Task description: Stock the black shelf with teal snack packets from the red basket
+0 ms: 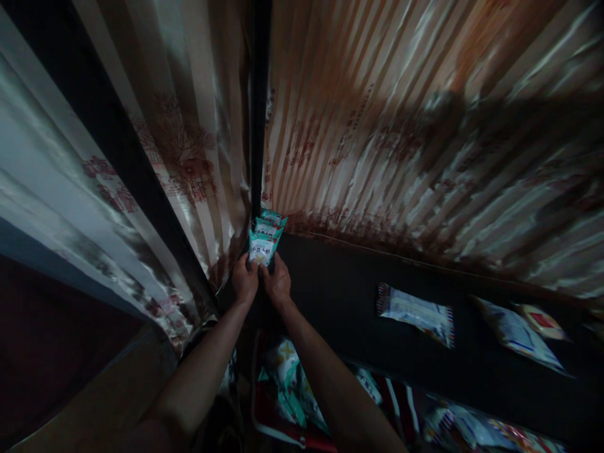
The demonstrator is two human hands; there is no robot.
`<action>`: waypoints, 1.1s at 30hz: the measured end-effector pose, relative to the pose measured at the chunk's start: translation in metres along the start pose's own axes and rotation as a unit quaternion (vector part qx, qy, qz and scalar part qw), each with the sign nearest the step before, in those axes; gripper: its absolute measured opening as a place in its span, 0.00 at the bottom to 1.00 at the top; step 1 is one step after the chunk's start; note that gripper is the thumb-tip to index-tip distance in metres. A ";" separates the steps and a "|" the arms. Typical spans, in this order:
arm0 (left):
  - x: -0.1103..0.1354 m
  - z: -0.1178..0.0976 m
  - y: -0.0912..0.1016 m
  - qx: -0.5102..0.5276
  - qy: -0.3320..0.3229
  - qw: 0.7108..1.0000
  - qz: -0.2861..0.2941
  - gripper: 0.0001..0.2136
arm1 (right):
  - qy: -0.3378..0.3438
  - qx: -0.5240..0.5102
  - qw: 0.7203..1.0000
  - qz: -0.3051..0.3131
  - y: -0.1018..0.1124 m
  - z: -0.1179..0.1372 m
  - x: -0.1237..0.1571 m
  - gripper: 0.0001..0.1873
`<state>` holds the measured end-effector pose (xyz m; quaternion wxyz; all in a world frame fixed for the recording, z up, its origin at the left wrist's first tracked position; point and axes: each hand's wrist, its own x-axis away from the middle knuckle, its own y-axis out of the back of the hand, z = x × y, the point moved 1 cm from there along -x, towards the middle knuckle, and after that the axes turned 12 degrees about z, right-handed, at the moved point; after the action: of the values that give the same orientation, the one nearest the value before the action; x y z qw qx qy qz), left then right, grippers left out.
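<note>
At the back left corner of a black shelf [330, 270], both my hands grip a teal and white snack packet [261, 248] by its lower edge. My left hand [245, 280] pinches its left side, and my right hand [277, 279] pinches the right. The packet is tilted up with its printed front toward me. Behind it, two similar teal packets [272, 218] stand in a row against the corner. My fingertips are partly hidden behind the front packet.
Below the shelf, a red bin [255, 402] holds several teal packets. A blue and white packet [418, 313] and other packets [521, 336] lie on the shelf to the right. More packets [472, 428] sit lower right. Printed curtains [358, 145] and a dark post [259, 107] stand behind.
</note>
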<state>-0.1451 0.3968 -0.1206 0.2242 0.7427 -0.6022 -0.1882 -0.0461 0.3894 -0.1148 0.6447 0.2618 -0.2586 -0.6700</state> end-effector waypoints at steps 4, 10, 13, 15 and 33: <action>0.001 -0.002 0.000 -0.019 0.007 1.000 0.011 0.19 | -0.002 0.008 1.000 0.009 0.000 0.001 0.000 0.28; 0.003 0.001 0.000 -0.024 -0.019 0.999 -0.018 0.19 | 0.004 0.001 1.000 -0.008 -0.004 -0.003 0.003 0.29; 0.004 0.002 -0.002 -0.025 -0.028 0.999 -0.021 0.19 | 0.012 -0.006 1.000 -0.011 -0.008 -0.007 0.004 0.28; 0.004 0.003 -0.003 -0.028 -0.025 0.999 -0.017 0.19 | 0.016 -0.010 1.000 -0.011 -0.009 -0.009 0.005 0.28; 0.017 -0.001 -0.003 -0.048 -0.086 0.989 -0.110 0.20 | 0.024 -0.004 0.998 -0.062 -0.004 -0.029 0.030 0.27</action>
<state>-0.1391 0.3803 -0.1216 0.1854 0.7738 -0.5241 -0.3035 -0.0305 0.3594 -0.1390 0.6090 0.2906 -0.2239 -0.7032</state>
